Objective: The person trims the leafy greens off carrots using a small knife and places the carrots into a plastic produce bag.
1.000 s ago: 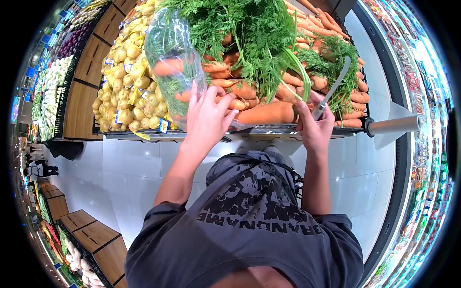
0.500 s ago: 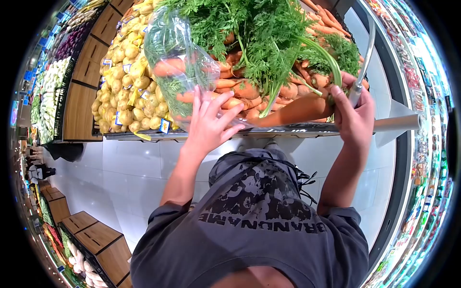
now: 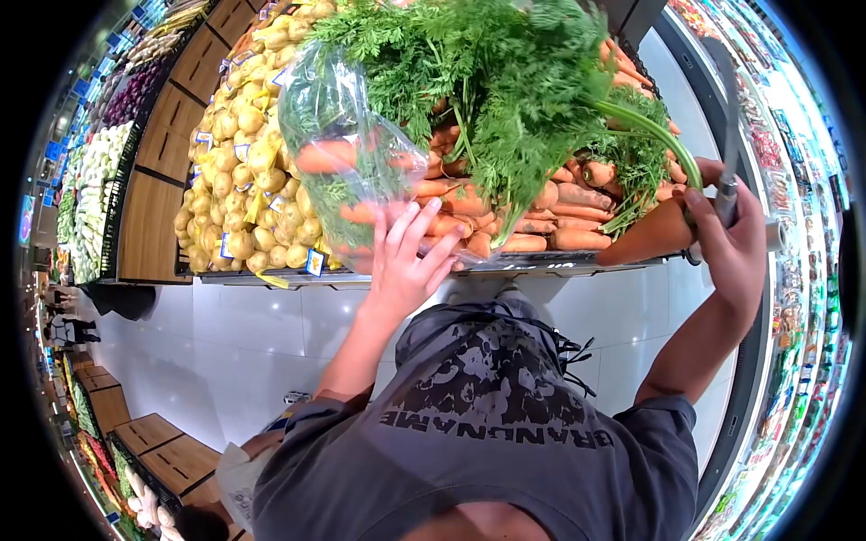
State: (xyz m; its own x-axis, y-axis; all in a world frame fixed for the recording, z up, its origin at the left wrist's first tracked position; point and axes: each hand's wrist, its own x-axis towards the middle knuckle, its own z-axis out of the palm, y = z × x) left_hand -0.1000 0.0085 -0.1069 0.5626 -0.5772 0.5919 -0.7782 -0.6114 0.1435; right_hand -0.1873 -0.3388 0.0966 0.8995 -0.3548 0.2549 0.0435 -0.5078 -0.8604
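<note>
My left hand (image 3: 410,261) lies with spread fingers against a clear plastic bag (image 3: 347,117), which has carrots and greens inside. In my right hand (image 3: 735,243) are a big carrot (image 3: 654,236), gripped at its top, and a long, thin, curved metal tool (image 3: 729,117) that looks like a knife. The carrot points left, and its green stalks (image 3: 658,131) arch up over the pile of carrots (image 3: 577,216). Leafy carrot tops (image 3: 514,81) cover the upper part of the pile and appear blurred.
Bagged potatoes (image 3: 239,180) fill the display left of the carrots. A bag roll (image 3: 774,236) is behind my right hand. Refrigerated shelves (image 3: 803,298) line the right side. Another person (image 3: 236,482) is close behind my left side. Wooden crates (image 3: 167,451) stand at lower left.
My right hand has moved right with the carrot and the metal tool, pulling the carrot away from the bag. My left hand stays at the bag. Another person has appeared at lower left.
</note>
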